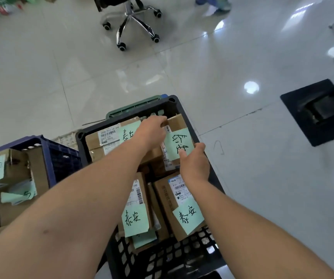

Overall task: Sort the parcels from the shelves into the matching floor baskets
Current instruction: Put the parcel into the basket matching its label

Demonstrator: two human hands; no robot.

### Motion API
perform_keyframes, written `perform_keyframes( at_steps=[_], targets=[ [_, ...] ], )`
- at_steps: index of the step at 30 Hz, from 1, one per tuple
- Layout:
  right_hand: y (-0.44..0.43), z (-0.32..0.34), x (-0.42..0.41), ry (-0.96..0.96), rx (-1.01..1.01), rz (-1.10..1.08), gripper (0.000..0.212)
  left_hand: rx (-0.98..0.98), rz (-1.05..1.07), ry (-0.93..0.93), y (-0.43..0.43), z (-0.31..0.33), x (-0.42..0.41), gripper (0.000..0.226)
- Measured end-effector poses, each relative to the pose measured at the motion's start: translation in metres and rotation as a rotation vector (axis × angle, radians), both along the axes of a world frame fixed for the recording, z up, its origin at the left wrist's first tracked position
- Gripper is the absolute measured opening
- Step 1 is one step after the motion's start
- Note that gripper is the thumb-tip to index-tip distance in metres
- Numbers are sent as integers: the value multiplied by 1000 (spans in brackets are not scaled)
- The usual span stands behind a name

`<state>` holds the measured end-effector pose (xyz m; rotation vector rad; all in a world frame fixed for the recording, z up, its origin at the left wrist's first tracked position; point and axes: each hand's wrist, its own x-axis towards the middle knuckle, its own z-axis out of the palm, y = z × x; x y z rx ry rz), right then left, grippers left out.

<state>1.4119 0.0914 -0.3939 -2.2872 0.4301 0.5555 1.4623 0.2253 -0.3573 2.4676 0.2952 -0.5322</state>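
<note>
Pale glossy tile floor (222,67), wheeled chair (136,21) at the far end. Centre: black basket (162,258) packed with cardboard boxes bearing green notes. Just left of it, blue basket (45,150), also holding boxes; green basket (134,106) behind. One parcel (177,140) with a green note sits tilted at the far right corner of the black basket, on top of the other boxes. Its far edge is grasped by the left grip (152,129), fingers curled over. Its near edge is grasped by the right grip (194,164), thumb on the note.
</note>
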Motion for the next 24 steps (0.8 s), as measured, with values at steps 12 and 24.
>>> perform_keyframes(
  at_steps=[12, 24],
  targets=[
    [16, -26, 17, 79, -167, 226, 44, -24, -21, 87, 9, -26, -5, 57],
    [6, 12, -17, 64, -394, 640, 35, -121, 197, -126, 19, 12, -93, 47]
  ],
)
